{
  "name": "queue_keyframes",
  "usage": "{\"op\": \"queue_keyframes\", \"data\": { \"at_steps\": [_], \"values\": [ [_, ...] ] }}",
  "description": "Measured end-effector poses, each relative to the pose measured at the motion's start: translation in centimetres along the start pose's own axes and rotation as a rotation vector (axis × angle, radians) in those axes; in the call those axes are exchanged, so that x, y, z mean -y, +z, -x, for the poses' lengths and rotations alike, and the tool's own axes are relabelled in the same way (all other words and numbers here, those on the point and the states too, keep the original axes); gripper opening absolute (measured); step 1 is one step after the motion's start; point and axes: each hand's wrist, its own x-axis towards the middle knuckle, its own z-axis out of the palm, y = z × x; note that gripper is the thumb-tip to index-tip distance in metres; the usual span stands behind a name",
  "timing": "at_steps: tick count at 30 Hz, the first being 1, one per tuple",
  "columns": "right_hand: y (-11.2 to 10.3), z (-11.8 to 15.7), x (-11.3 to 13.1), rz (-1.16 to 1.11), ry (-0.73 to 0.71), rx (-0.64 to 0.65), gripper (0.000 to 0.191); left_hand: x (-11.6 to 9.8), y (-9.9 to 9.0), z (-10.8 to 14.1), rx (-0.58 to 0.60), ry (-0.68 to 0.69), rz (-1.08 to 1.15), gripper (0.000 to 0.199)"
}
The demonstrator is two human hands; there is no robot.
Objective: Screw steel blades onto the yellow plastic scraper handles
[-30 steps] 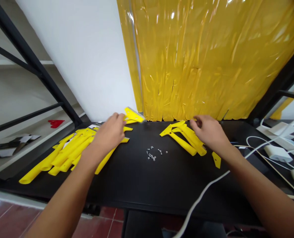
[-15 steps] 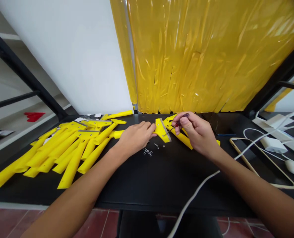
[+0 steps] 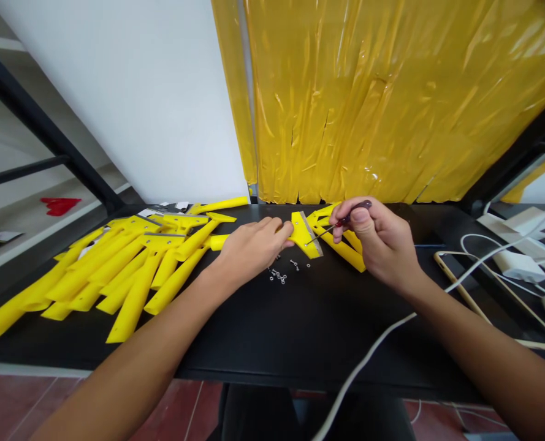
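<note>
My left hand [image 3: 256, 245] is closed around the handle of a yellow scraper [image 3: 302, 231], whose wide head with a metal blade edge points right. Between the fingers of my right hand [image 3: 380, 242] is a screwdriver [image 3: 348, 217] with a dark red handle. Its thin shaft slants down to the left, the tip at a screw on the scraper head. Several small screws and nuts [image 3: 279, 275] lie loose on the black table just below the scraper. More yellow scrapers [image 3: 346, 252] lie behind and beside my right hand, partly hidden by it.
A big pile of yellow scrapers [image 3: 129, 263] covers the left of the black table [image 3: 254, 331]. On the right lie a phone [image 3: 497, 294] with a pale rim, a white charger [image 3: 520, 267] and a power strip. A white cable [image 3: 373, 349] crosses under my right forearm.
My right hand has shifted slightly right and its grip on the screwdriver has changed, so more of the handle shows. The tip stays at the scraper head. The view has shifted a little.
</note>
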Motion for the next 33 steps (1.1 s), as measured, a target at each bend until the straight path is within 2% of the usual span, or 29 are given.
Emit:
{"op": "queue_keyframes", "data": {
  "at_steps": [4, 8, 13, 17, 21, 23, 28, 33],
  "values": [
    [0.1, 0.1, 0.0, 0.081, -0.024, 0.074, 0.025, -0.1, 0.1, 0.0, 0.017, 0.007, -0.014, 0.027],
    [0.3, 0.2, 0.3, 0.251, -0.123, 0.168, 0.025, -0.3, 0.4, 0.0, 0.013, 0.033, -0.002, 0.025],
    [0.4, 0.2, 0.6, 0.328, -0.158, 0.17, 0.027, -0.6, 0.7, 0.1, -0.003, 0.034, 0.027, 0.022],
    [1.3, 0.2, 0.7, 0.16, -0.127, 0.133, 0.023, -0.7, 0.8, 0.2, 0.014, 0.007, 0.057, 0.027],
    [3.1, -0.3, 0.5, -0.179, 0.084, 0.009, 0.031, -1.1, 0.8, 0.3, 0.048, -0.019, 0.138, 0.033],
    [4.0, -0.8, 0.4, -0.31, 0.132, -0.019, 0.029, -1.2, 0.7, 0.4, 0.053, -0.026, 0.183, 0.034],
    [4.7, -1.7, 0.4, -0.474, 0.135, 0.063, 0.018, -1.3, 0.3, 0.6, 0.072, -0.021, 0.315, 0.034],
    [3.7, -1.8, 1.1, -0.49, 0.205, 0.127, 0.033, -1.3, 0.2, 0.7, 0.076, -0.01, 0.384, 0.034]
  ]
}}
